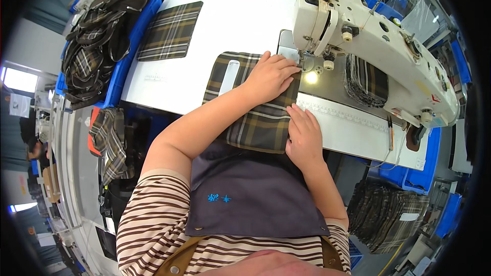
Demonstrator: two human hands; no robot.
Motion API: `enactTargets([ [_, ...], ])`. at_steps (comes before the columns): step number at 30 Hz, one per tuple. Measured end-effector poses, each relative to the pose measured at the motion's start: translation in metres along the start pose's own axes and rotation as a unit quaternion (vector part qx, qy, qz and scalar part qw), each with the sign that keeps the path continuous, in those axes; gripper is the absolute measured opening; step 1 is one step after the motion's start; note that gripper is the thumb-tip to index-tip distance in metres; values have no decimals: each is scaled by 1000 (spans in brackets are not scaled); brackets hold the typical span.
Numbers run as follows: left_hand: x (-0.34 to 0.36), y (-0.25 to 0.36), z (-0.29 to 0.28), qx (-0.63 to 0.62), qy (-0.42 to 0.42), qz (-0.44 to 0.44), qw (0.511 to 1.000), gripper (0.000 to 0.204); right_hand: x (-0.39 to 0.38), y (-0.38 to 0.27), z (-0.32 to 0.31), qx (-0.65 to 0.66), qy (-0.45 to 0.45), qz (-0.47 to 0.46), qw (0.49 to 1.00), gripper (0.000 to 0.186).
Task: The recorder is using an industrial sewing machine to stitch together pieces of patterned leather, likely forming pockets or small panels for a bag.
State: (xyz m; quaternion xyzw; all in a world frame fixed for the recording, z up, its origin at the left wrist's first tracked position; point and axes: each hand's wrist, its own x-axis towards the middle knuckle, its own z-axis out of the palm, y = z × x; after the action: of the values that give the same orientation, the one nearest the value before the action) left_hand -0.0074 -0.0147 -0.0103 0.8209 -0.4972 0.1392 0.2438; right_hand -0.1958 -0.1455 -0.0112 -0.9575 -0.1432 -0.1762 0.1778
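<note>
While the left hand point(272, 79) lies flat on the plaid panel point(255, 127), its fingertips just beside the needle area, the right hand point(306, 134) rests at the panel's lower right edge; whether its thumb pinches the cloth, I cannot tell. The hands are apart. The panel, at the centre of the frame, lies under the left hand and mostly to the left of the right one. Its long axis runs roughly up and down the frame, the upper right corner towards the sewing machine point(371, 43); a pale slot-shaped strip point(229, 77) marks its upper left part. The white counter point(240, 15) bears a second plaid piece point(171, 30) at upper left, and a ruler strip point(345, 115) and a stack of plaid pieces point(367, 83) at right. A blue crate point(134, 46) heaped with dark pieces point(97, 41) fills the upper left; folded dark cloth point(386, 214) is piled at lower right.
</note>
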Motion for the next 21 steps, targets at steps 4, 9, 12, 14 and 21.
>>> enactTargets([
  [4, 6, -8, 5, -5, 3, -6, 1000, 27, 4, 5, 3, -17, 5, 12, 1000, 42],
  [9, 10, -13, 7, -19, 3, -4, 1000, 26, 7, 5, 4, -21, 6, 21, 1000, 40],
  [12, 13, -14, 8, -11, 3, 0, 1000, 27, 8, 6, 2, -20, 10, 27, 999, 41],
  [14, 13, -14, 7, -10, 10, 9, 1000, 26, 9, 4, 1, -17, 6, 30, 999, 41],
  [21, 9, -11, 7, -17, 14, 5, 1000, 26, 5, 2, 1, -18, 1, 33, 999, 42],
])
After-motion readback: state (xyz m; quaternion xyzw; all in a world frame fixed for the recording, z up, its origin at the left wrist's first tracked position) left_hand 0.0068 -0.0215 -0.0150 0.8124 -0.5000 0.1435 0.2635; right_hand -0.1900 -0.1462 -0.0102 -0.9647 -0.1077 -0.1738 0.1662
